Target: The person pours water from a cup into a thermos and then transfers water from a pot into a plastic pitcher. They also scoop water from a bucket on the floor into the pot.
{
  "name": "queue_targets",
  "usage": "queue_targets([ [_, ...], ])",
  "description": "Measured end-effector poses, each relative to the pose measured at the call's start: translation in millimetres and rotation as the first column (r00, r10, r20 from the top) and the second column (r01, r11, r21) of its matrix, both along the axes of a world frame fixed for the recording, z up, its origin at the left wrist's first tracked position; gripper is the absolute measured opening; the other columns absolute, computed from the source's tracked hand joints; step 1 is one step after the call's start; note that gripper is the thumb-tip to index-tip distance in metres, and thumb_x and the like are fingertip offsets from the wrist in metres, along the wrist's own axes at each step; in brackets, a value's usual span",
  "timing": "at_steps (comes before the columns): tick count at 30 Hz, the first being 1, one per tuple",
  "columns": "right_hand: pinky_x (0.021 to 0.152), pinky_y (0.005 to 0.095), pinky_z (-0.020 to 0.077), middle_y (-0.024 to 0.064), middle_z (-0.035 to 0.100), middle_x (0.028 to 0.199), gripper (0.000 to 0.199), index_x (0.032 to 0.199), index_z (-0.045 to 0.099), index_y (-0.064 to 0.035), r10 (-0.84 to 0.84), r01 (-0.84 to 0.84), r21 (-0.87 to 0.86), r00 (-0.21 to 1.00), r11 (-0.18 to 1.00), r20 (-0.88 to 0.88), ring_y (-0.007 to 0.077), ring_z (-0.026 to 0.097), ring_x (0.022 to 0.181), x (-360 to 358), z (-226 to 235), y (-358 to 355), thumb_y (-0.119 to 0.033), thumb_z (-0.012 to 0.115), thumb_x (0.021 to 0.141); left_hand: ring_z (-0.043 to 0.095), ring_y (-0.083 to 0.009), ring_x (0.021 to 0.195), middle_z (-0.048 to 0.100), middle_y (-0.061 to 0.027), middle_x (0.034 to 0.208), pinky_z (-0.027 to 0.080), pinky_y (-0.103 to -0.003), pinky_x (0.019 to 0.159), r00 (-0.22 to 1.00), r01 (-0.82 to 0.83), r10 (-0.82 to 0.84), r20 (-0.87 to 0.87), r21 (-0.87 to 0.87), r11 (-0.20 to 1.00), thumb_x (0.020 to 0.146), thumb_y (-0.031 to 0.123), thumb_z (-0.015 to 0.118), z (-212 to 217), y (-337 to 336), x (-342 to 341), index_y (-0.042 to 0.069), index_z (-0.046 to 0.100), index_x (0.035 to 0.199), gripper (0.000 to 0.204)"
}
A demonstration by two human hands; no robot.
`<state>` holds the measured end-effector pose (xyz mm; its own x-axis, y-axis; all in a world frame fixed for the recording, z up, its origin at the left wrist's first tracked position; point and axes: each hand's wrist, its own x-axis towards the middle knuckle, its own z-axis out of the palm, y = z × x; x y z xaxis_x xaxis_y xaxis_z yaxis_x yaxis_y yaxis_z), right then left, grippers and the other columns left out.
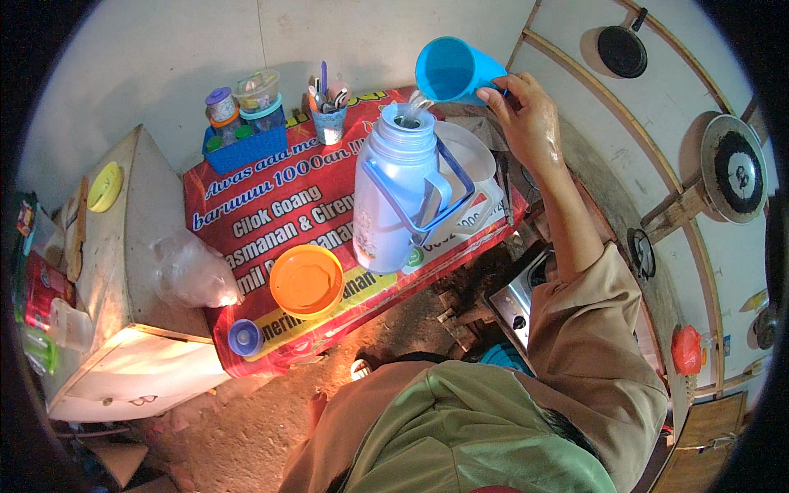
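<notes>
My right hand [526, 111] is closed around the rim-down end of a blue plastic cup [485, 76], which is tipped to the left. Clear water [419, 102] runs from the cup into the open mouth of a light blue thermos jug [394, 193]. The jug stands upright on a table with a red printed cover [320, 189], its carrying handle swung to the right. A small blue lid or stopper [246, 338] lies near the table's front left corner, beside an orange bowl [306, 281]. My left hand is not in view.
A blue basket of jars [246, 148] and a cup of cutlery [329, 123] stand at the back. A whitish round container [468, 152] sits behind the jug. Left is a wooden cabinet [148, 329] with a plastic bag [193, 271]; pans [734, 168] hang right, above a stove [519, 308].
</notes>
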<state>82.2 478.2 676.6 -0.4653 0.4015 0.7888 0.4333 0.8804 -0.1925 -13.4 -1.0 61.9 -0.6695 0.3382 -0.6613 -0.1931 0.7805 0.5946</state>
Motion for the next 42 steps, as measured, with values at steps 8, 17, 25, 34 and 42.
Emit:
queue_targets([
  [8,0.057,0.0344,0.0429,0.0129,0.053,0.074,0.022,0.083,0.062,-0.0023,0.025,-0.024,0.027,0.999,0.999,-0.027,0.0253,0.055,0.063,0.7,4.0,-1.0,-0.023,0.065,0.075,0.055,-0.0181,0.066,0.060,-0.0134,0.073,0.043,-0.035,0.060,0.989,-0.056,0.048,0.137,0.059,0.997,0.078,0.022,0.048,-30.3,-7.3,-4.5,-0.001,0.060,0.086,0.027],
  [17,0.053,0.0275,0.0396,0.0071,0.049,0.070,0.023,0.086,0.060,-0.0001,0.096,-0.092,0.100,0.995,0.991,-0.034,0.0147,0.048,0.059,-2.7,4.7,-2.7,-0.020,0.067,0.075,0.052,-0.0174,0.058,0.059,-0.0106,0.066,0.042,-0.032,0.056,1.000,-0.014,0.015,-0.004,0.083,0.996,0.077,0.023,0.048,-57.1,-13.6,-2.8,-0.001,0.060,0.083,0.027],
  [25,0.055,0.0275,0.0411,0.0073,0.049,0.072,0.020,0.085,0.060,-0.0004,0.142,-0.135,0.177,0.990,0.975,-0.024,0.0158,0.049,0.061,-8.3,5.4,-7.7,-0.016,0.066,0.075,0.054,-0.0178,0.060,0.059,-0.0128,0.066,0.043,-0.032,0.057,0.998,-0.063,0.062,0.016,0.096,0.993,0.077,0.023,0.049,-50.1,-15.8,1.8,0.000,0.061,0.089,0.029],
  [34,0.058,0.0296,0.0442,0.0094,0.052,0.080,0.018,0.085,0.060,-0.0001,0.155,-0.161,0.194,0.987,0.968,0.047,0.0194,0.054,0.065,-7.1,1.3,-8.5,-0.014,0.065,0.075,0.058,-0.0233,0.068,0.062,-0.0149,0.077,0.045,-0.035,0.062,0.987,-0.076,0.101,-0.123,0.191,0.979,0.078,0.023,0.050,-70.6,-16.6,10.3,-0.001,0.061,0.092,0.029],
  [42,0.064,0.0349,0.0446,0.0107,0.053,0.083,0.019,0.083,0.058,-0.0029,0.201,-0.237,0.361,0.970,0.902,0.133,0.0278,0.053,0.077,-12.3,-14.9,-2.5,-0.011,0.067,0.069,0.058,-0.0219,0.069,0.061,-0.0131,0.078,0.046,-0.035,0.062,0.995,0.078,-0.074,-0.071,0.060,0.995,0.079,0.022,0.052,-58.7,-13.8,6.5,-0.001,0.059,0.091,0.027],
])
